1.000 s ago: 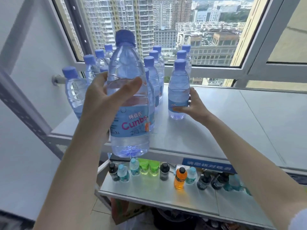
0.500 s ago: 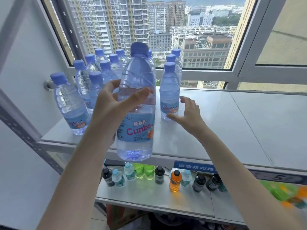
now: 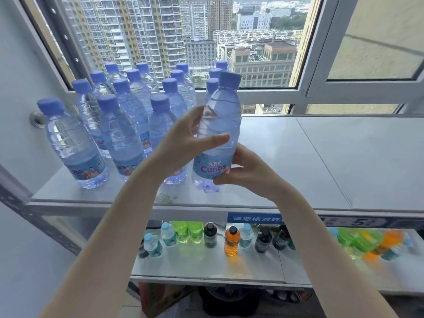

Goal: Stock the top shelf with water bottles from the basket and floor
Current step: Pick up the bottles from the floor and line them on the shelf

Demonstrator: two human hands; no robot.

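On the top shelf (image 3: 321, 161), at 3 o'clock of the standing bottles (image 3: 119, 134), the left hand (image 3: 181, 143) still grips the water bottle (image 3: 220, 125), now in from the edge, and the right hand (image 3: 247, 173) newly clasps its base: nearly placed

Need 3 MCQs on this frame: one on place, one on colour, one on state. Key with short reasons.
1. Where is the held bottle relative to the bottle group? A) left end B) right end C) lower shelf
2. Its cap colour? A) red B) white C) blue
3. What holds it? A) left hand and right hand B) left hand only C) nothing

Key: 1 B, it is right of the front row, at the top shelf; 2 C, the cap is blue like the others; 3 A, one hand grips its upper body, the other its label.
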